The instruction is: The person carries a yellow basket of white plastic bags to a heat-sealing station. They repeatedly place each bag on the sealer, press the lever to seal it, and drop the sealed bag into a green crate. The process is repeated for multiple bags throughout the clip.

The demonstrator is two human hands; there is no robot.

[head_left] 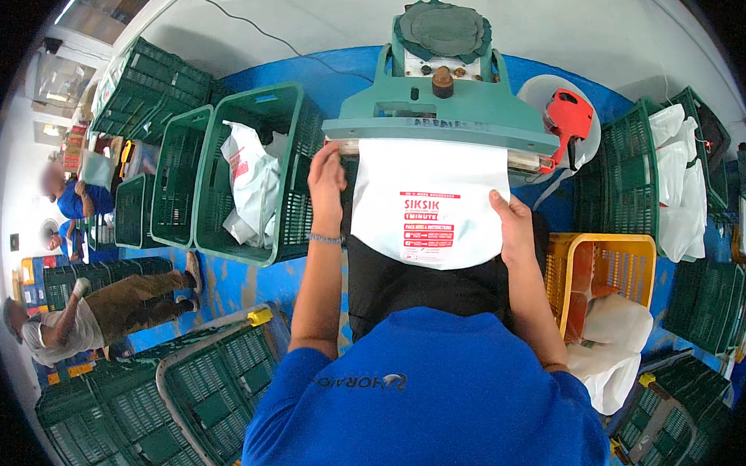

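A white plastic bag (pixel 431 177) with red print lies with its upper end under the green jaw of a bench heat sealer (pixel 445 111). The bag's lower end hangs over my lap. My right hand (pixel 513 224) is closed on the bag's right edge, thumb on top and the other fingers hidden beneath. My left hand (pixel 327 179) is at the left end of the sealer's bar, just beside the bag. Its fingers are loosely bent, and no held thing shows in them.
Left of the sealer, a green crate (pixel 285 179) holds white bags. A red handheld tape dispenser (pixel 569 117) is at the sealer's right. A yellow crate (pixel 601 247) with packed bags stands by my right arm. More green crates (pixel 216 397) surround me. Other people (pixel 95 304) are at far left.
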